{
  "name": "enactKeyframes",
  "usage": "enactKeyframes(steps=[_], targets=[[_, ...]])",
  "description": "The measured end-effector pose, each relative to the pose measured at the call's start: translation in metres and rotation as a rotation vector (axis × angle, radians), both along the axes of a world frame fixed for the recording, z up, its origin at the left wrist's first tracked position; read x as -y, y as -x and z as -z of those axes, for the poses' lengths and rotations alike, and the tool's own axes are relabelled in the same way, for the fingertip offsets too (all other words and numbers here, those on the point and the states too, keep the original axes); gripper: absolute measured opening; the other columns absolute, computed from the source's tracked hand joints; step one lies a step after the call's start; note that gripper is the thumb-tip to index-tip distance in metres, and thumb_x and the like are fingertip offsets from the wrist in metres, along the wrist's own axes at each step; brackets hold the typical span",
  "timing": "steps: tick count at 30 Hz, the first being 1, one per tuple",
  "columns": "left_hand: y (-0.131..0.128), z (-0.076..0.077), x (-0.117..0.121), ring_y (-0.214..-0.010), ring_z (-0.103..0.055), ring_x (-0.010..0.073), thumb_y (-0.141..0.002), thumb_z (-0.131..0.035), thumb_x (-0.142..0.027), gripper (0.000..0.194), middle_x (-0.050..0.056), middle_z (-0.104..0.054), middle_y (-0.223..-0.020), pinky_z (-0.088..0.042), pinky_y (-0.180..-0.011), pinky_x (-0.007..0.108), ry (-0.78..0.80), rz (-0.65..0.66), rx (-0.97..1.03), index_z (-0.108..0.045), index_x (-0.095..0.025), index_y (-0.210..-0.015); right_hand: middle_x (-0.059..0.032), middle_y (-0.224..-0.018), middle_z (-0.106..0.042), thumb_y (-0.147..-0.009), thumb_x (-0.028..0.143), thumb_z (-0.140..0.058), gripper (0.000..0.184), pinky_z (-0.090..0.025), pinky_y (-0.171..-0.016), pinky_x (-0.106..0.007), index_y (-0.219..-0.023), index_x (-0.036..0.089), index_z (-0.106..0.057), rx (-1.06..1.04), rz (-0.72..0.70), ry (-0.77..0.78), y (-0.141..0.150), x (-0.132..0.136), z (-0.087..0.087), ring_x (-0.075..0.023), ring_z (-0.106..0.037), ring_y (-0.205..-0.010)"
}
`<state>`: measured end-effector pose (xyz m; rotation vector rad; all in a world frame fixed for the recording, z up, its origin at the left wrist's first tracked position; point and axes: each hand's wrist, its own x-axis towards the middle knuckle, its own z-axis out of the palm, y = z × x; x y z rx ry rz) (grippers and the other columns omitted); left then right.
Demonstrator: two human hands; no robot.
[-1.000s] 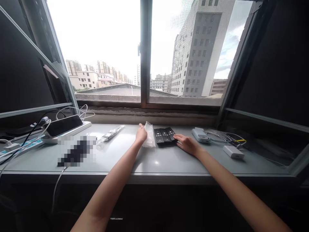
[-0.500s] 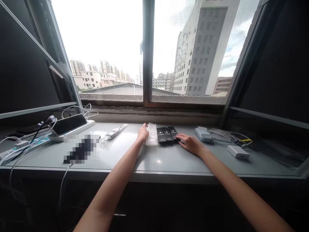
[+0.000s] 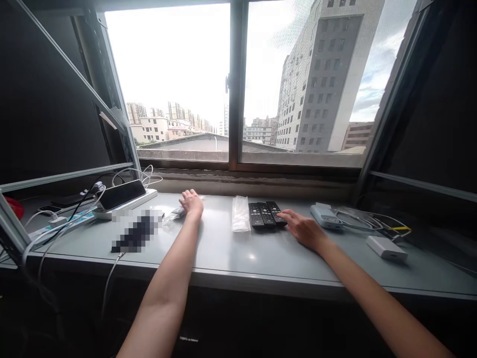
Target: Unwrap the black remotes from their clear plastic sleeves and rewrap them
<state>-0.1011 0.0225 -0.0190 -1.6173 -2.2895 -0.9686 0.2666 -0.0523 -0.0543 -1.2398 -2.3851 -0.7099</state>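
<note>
Three black remote controls point(image 3: 266, 215) lie side by side on the desk. A clear plastic sleeve point(image 3: 241, 214) lies flat just left of them. My right hand point(image 3: 302, 228) rests beside the rightmost remote, its fingertips touching that remote's edge and the fingers stretched out. Farther left, my left hand point(image 3: 192, 203) is over a plastic-wrapped packet point(image 3: 179, 213), with its fingers spread. The hand covers most of the packet, so what is inside cannot be made out.
A phone-like black device point(image 3: 122, 195) leans on a white power strip point(image 3: 151, 194) among cables at left. A blurred dark item point(image 3: 137, 232) lies in front. To the right are a light blue power bank point(image 3: 325, 216), coiled cables point(image 3: 357, 219) and a white adapter point(image 3: 386, 247). A window stands behind.
My left hand has left the plastic sleeve and moved left to the wrapped packet. My right hand stays at the rightmost remote. The view has shifted slightly.
</note>
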Motion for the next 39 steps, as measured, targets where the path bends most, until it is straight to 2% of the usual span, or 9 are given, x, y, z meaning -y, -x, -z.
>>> enactKeyframes(steps=[4,7,13,17,21,23,26,32,39], targets=[[0.061,0.010,-0.001,-0.126,-0.039,0.0435,-0.086,-0.052,-0.023,0.021,0.029,-0.053,-0.123,-0.038,-0.094,0.052,0.118,-0.116,0.274,-0.056,-0.008,-0.100,-0.0072,-0.121,-0.062,-0.085,0.009,-0.038,0.044,-0.054,-0.062,-0.028,-0.123,0.020,-0.056,0.005,-0.016,-0.017,0.001,-0.001,0.000,-0.0192,-0.068,-0.086],[0.072,0.006,0.002,-0.124,-0.044,0.0433,-0.079,-0.063,-0.020,0.016,0.029,-0.057,-0.117,-0.035,-0.098,0.053,0.150,-0.091,0.269,-0.054,-0.009,-0.087,-0.0071,-0.120,-0.062,-0.085,0.008,-0.037,0.044,-0.054,-0.061,-0.028,-0.122,0.020,-0.057,0.023,-0.018,-0.023,0.001,-0.003,0.002,-0.0186,-0.068,-0.083],[0.059,-0.015,0.002,-0.122,-0.049,0.0432,-0.055,-0.078,-0.008,0.032,0.023,-0.064,-0.108,-0.041,-0.093,0.051,0.300,-0.052,0.365,-0.052,-0.015,-0.072,-0.0069,-0.117,-0.062,-0.085,0.006,-0.038,0.039,-0.052,-0.057,-0.026,-0.115,0.019,-0.060,0.052,-0.021,-0.028,0.000,0.000,0.002,-0.0170,-0.067,-0.078],[0.059,-0.015,0.003,-0.108,-0.060,0.0404,-0.059,-0.078,-0.017,0.025,0.019,-0.068,-0.091,-0.049,-0.083,0.046,0.348,0.049,0.472,-0.056,-0.015,-0.071,-0.0065,-0.115,-0.063,-0.085,0.005,-0.040,0.037,-0.052,-0.061,-0.025,-0.110,0.020,-0.062,0.007,-0.054,-0.061,0.002,0.005,-0.003,-0.0162,-0.067,-0.078],[0.046,-0.011,0.003,-0.071,-0.069,0.0266,-0.083,-0.055,-0.021,0.023,0.015,-0.068,-0.073,-0.055,-0.065,0.036,0.303,0.350,1.056,-0.059,-0.008,-0.102,-0.0067,-0.113,-0.065,-0.086,0.005,-0.041,0.035,-0.052,-0.067,-0.027,-0.106,0.021,-0.064,-0.092,-0.115,-0.211,0.015,0.015,-0.012,-0.0174,-0.067,-0.083],[0.033,-0.012,0.002,-0.068,-0.068,0.0235,-0.090,-0.042,-0.020,0.036,0.016,-0.069,-0.076,-0.055,-0.068,0.035,0.241,0.500,1.318,-0.050,-0.002,-0.120,-0.0069,-0.111,-0.066,-0.088,0.007,-0.041,0.032,-0.051,-0.066,-0.025,-0.107,0.020,-0.064,-0.138,-0.183,-0.277,0.033,0.024,-0.018,-0.0165,-0.066,-0.085],[0.015,-0.016,0.002,-0.079,-0.070,0.0231,-0.091,-0.032,-0.016,0.049,0.020,-0.069,-0.088,-0.055,-0.077,0.034,0.170,0.644,1.503,-0.037,0.006,-0.134,-0.0057,-0.107,-0.066,-0.090,0.007,-0.042,0.030,-0.049,-0.067,-0.023,-0.108,0.020,-0.062,-0.132,-0.347,-0.298,0.074,0.032,-0.025,-0.0140,-0.063,-0.086],[-0.009,-0.014,0.007,-0.087,-0.069,0.0235,-0.089,-0.031,-0.012,0.049,0.022,-0.069,-0.094,-0.055,-0.081,0.032,0.226,0.716,1.599,-0.037,0.010,-0.134,-0.0063,-0.105,-0.063,-0.091,0.015,-0.051,0.019,-0.042,-0.061,-0.023,-0.106,0.019,-0.061,-0.091,-0.393,-0.299,0.142,0.016,-0.036,-0.0147,-0.058,-0.087],[-0.022,-0.012,0.006,-0.084,-0.069,0.0222,-0.091,-0.040,-0.015,0.032,0.017,-0.069,-0.090,-0.057,-0.073,0.029,0.239,0.694,1.504,-0.057,-0.002,-0.115,-0.0029,-0.089,-0.064,-0.094,0.018,-0.048,0.016,-0.038,-0.061,-0.026,-0.092,0.020,-0.063,-0.056,-0.350,-0.455,0.143,0.004,-0.034,-0.0139,-0.054,-0.077]])
